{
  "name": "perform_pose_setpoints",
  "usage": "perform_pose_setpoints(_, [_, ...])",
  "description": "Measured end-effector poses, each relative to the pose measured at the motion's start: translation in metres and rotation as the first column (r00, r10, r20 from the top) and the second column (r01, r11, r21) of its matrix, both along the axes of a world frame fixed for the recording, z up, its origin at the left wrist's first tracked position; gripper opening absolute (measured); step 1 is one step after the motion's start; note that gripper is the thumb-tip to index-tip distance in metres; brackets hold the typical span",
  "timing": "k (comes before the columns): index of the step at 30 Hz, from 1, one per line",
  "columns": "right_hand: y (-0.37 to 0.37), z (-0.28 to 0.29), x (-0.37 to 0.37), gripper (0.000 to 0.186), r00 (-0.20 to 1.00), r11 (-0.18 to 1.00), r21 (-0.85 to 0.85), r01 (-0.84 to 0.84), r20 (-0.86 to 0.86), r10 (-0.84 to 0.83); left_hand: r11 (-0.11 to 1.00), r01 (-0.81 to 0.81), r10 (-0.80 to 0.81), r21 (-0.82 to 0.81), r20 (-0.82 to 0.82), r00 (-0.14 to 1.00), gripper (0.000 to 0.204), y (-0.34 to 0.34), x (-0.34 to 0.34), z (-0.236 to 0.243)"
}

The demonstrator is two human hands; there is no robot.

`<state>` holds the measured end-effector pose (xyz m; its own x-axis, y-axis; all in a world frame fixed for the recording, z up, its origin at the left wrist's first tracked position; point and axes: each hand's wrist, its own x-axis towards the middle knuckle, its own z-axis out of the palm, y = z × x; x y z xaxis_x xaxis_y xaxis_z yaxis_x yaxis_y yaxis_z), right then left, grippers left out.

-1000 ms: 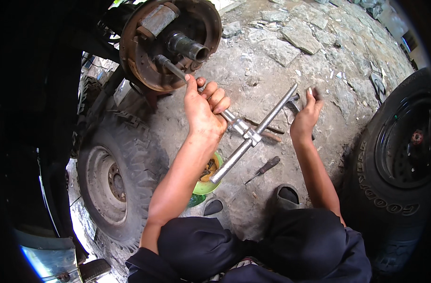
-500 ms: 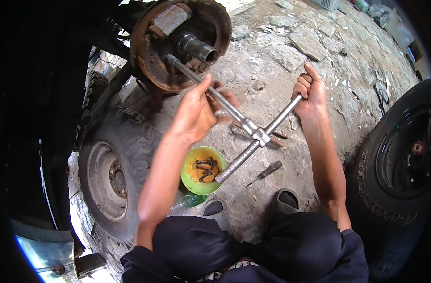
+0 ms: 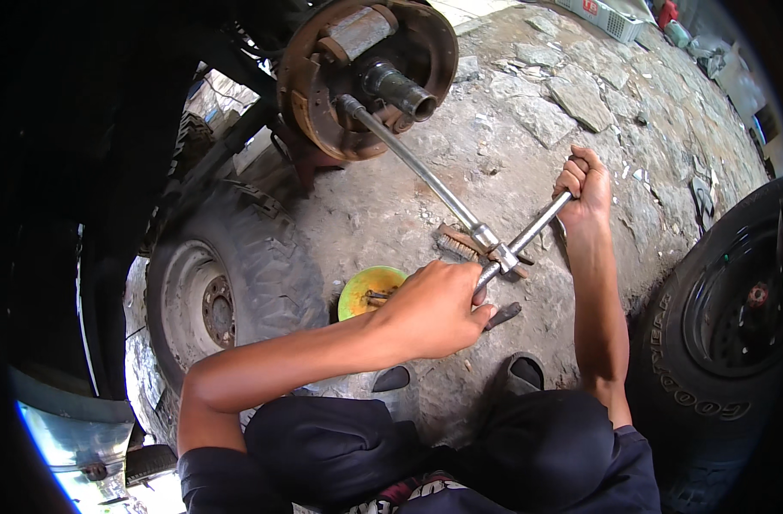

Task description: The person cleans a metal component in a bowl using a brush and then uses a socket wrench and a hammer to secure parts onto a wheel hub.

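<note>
A long steel socket wrench with a sliding T-bar (image 3: 428,176) reaches from the brake backing plate (image 3: 299,103) down toward me. Its socket end sits against the rusty plate, just below the protruding axle tube (image 3: 400,91). My left hand (image 3: 438,308) is wrapped round the near end of the crossbar. The far end of that bar is in the closed fist of my right hand (image 3: 585,184). Under the crossbar a wire brush (image 3: 458,246) lies on the ground. Beside my left hand is a dark-handled screwdriver (image 3: 504,315), its shaft hidden by the hand.
A yellow-green bowl (image 3: 354,295) holding bolts is partly covered by my left forearm. A lugged tyre (image 3: 263,257) lies at the left, and another wheel (image 3: 666,321) stands close on the right. Flat stones (image 3: 580,98) and a pale crate (image 3: 610,19) are farther off.
My left hand has gone from the wrench's shaft to the near end of its crossbar and closed there. My right hand keeps its grip. The whole view has shifted slightly.
</note>
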<state>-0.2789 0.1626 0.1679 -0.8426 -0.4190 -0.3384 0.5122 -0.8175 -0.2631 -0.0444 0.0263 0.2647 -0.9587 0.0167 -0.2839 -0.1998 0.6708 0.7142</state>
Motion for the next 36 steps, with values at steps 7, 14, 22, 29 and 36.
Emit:
perform_pose_setpoints(7, [0.001,0.111,0.052,0.030,0.780,0.939,0.218,0.268,-0.621,-0.078,0.992,-0.086,0.075,-0.092,-0.120,0.990,0.026,0.003,-0.011,-0.082])
perform_pose_setpoints(14, [-0.015,0.161,0.087,0.027,0.521,0.948,0.206,0.244,-0.852,0.051,0.854,0.093,-0.004,0.512,-0.173,0.985,0.028,-0.003,-0.037,-0.088])
perform_pose_setpoints(22, [-0.042,0.159,0.154,0.009,-0.545,0.877,0.152,0.456,-0.732,0.409,0.091,-0.246,0.333,0.965,0.204,0.921,0.039,-0.054,-0.039,-0.043])
perform_pose_setpoints(29, [-0.063,0.074,0.223,0.017,-0.841,0.767,0.516,0.383,-0.149,0.520,0.170,-0.376,0.408,0.911,0.283,0.868,0.034,-0.061,-0.056,-0.049])
perform_pose_setpoints(36, [-0.044,0.034,0.208,0.030,-0.775,0.741,0.403,0.537,-0.112,0.622,0.166,-0.371,0.437,0.914,0.269,0.858,0.033,-0.055,-0.068,-0.056])
